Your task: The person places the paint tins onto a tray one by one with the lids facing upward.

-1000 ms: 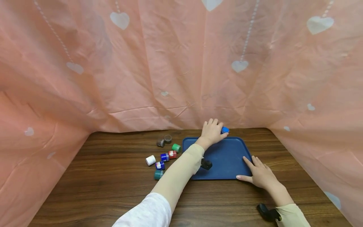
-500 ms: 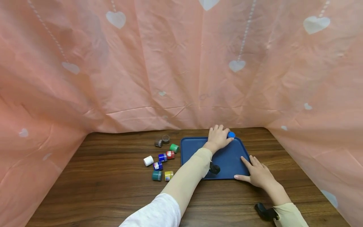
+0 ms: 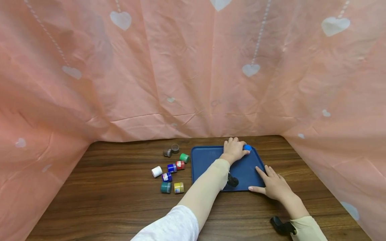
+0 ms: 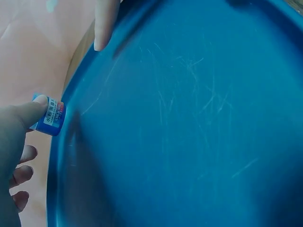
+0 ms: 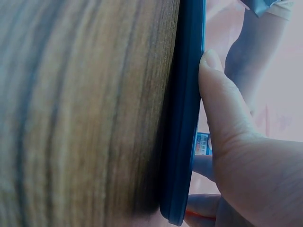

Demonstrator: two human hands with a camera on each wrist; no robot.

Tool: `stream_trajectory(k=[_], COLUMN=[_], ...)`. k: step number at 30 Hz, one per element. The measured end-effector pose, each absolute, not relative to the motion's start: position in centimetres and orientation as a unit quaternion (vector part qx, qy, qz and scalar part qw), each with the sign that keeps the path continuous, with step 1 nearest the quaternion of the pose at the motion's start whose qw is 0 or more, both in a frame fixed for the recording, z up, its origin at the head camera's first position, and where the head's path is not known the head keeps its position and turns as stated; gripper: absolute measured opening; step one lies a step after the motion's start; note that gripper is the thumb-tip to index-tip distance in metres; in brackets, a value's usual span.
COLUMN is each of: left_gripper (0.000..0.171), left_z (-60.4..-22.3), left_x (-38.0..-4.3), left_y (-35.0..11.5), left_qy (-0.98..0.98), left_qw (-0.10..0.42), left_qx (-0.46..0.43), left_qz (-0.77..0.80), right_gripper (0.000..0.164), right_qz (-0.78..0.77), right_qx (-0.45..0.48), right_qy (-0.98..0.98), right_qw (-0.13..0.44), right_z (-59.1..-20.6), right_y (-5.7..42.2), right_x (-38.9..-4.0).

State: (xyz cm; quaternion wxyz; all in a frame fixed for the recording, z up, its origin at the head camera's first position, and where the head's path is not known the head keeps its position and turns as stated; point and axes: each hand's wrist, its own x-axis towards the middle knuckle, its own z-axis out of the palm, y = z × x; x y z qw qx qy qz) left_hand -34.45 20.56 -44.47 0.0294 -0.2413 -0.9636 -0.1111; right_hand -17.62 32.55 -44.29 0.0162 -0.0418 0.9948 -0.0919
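Note:
In the head view my left hand (image 3: 235, 149) pinches a small blue paint jar (image 3: 247, 147) at the far right corner of the blue tray (image 3: 202, 160). The left wrist view shows the thumb against the labelled paint jar (image 4: 51, 116), which is by the tray rim; whether it touches the tray I cannot tell. My right hand (image 3: 275, 184) rests at the tray's near right corner, fingers spread and fairly straight. Up close in the right wrist view, the right thumb (image 5: 222, 94) lies along the tray edge (image 5: 182, 123). The left forearm covers part of the tray's near left side.
Left of the tray lie several paint jars: white (image 3: 156, 171), red (image 3: 180, 165), green (image 3: 184, 158), teal (image 3: 166, 187), yellow (image 3: 179, 187), brown (image 3: 167, 153) and two dark blue. A clear-looking jar (image 3: 175, 148) stands behind. A pink curtain (image 3: 187, 83) borders the wooden table.
My left hand has moved right and toward me with the blue paint jar, from beyond the tray's far rim to its far right corner. The yellow jar has come into view. My right hand stays.

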Motion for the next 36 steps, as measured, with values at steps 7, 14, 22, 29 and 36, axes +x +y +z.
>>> stream_trajectory(k=[7, 14, 22, 29, 36], left_gripper=[0.046, 0.046, 0.048, 0.053, 0.059], left_z=[-45.0, -45.4, -45.4, -45.0, -44.1], left_x=[-34.4, -34.5, -34.5, -34.3, -34.6], left_y=[20.8, 20.4, 20.6, 20.5, 20.2], left_qy=[-0.964, -0.968, -0.970, -0.970, -0.967], left_qw=[0.020, 0.007, 0.003, 0.004, 0.032], left_qx=[-0.244, -0.227, -0.220, -0.230, -0.250], left_qz=[-0.102, -0.108, -0.099, -0.072, -0.041], right_gripper=[0.096, 0.098, 0.098, 0.099, 0.098], right_qz=[-0.086, -0.092, -0.088, -0.089, -0.086], right_qx=[-0.043, -0.046, -0.046, -0.045, -0.045], right_qy=[0.995, 0.994, 0.995, 0.995, 0.995], right_qw=[0.013, 0.021, 0.025, 0.029, 0.025], right_z=[-44.3, -44.4, -44.6, -44.6, -44.9], right_y=[32.6, 32.3, 32.2, 32.2, 32.3], right_x=[-17.5, -17.8, -18.1, -18.2, -18.4])
